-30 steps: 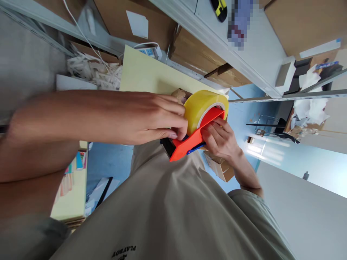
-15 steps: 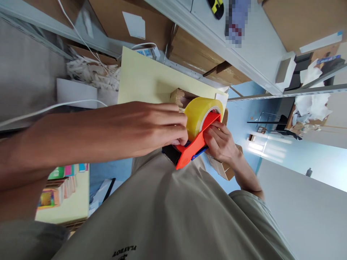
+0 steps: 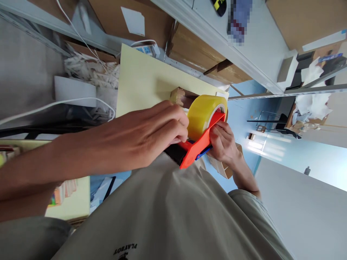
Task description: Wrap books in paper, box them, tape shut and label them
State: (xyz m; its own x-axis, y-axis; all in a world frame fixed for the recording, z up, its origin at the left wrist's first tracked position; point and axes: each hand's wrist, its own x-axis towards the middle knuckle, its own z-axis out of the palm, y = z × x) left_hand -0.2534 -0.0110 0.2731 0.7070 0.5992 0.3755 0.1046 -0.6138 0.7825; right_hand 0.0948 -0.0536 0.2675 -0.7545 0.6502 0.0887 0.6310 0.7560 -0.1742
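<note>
An orange-red tape dispenser (image 3: 197, 148) with a black toothed front and a blue lever is held up before my shirt. It carries a wide roll of yellowish packing tape (image 3: 199, 117). My right hand (image 3: 222, 141) is closed around the dispenser from the right, fingers curled by the roll's core. Over the front of the dispenser, my left hand (image 3: 165, 126) has its fingers bent and pinched together, close against the roll's left side. What lies between those fingertips is hidden. Behind the roll, a small open cardboard box (image 3: 177, 96) stands on the pale yellow tabletop (image 3: 141, 79).
Large cardboard boxes (image 3: 195, 47) and a power strip (image 3: 148, 49) are beyond the tabletop, beneath a grey shelf (image 3: 252, 47). A white cable (image 3: 54, 105) crosses at left near shredded white packing material (image 3: 92, 70). Another open carton (image 3: 221, 166) is low behind my right hand.
The dispenser and tape roll have shifted slightly right with my right hand. My left fingers have curled more and the wrist is bent, while the left forearm has dropped lower in view.
</note>
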